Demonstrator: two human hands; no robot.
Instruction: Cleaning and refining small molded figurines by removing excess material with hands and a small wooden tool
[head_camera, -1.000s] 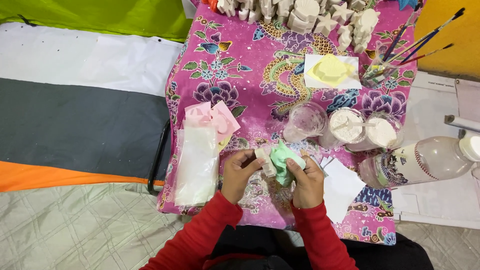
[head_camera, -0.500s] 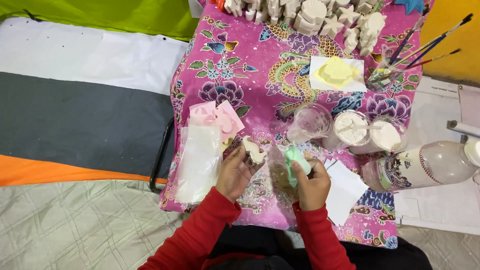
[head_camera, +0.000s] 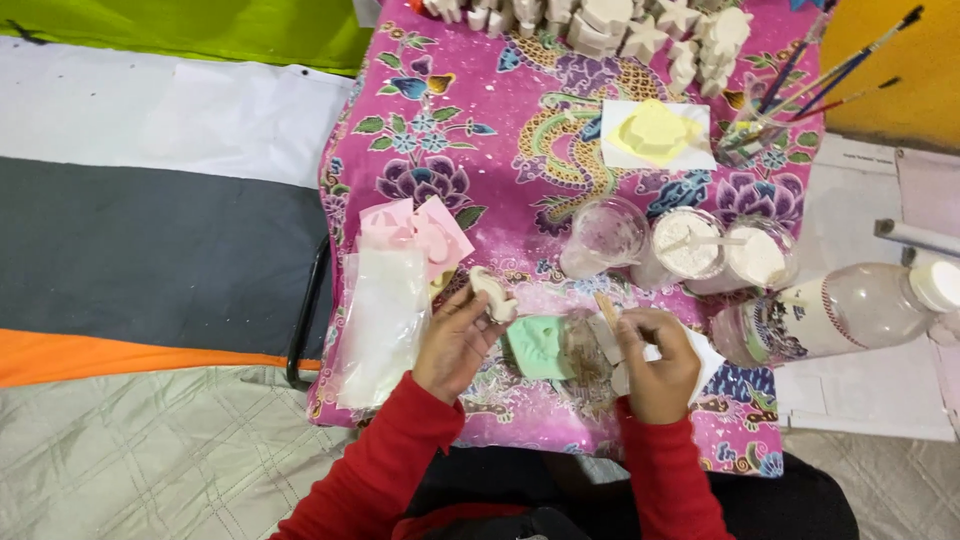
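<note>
Left hand (head_camera: 452, 345) has its fingers pinched around a small white plaster cast (head_camera: 493, 295), held just up and left of the green mold (head_camera: 538, 346) lying on the pink floral desk (head_camera: 480, 150). Right hand (head_camera: 655, 362), just right of the mold, has fingers curled onto a small flat stick (head_camera: 607, 312). Clear cups of white powder (head_camera: 686, 243) sit beyond the mold.

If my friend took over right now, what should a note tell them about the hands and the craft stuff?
Left hand: holds a small white plaster piece at its fingertips, lifted off the cloth.
Right hand: fingers on a flat wooden stick, beside the clear plastic cup lying on the table.
Green mould: on the pink cloth between the hands, empty.
Done: the piece is out of the mould.
Left: cannot tell; the piece is unpainted, brushes stand at the far right.
</note>
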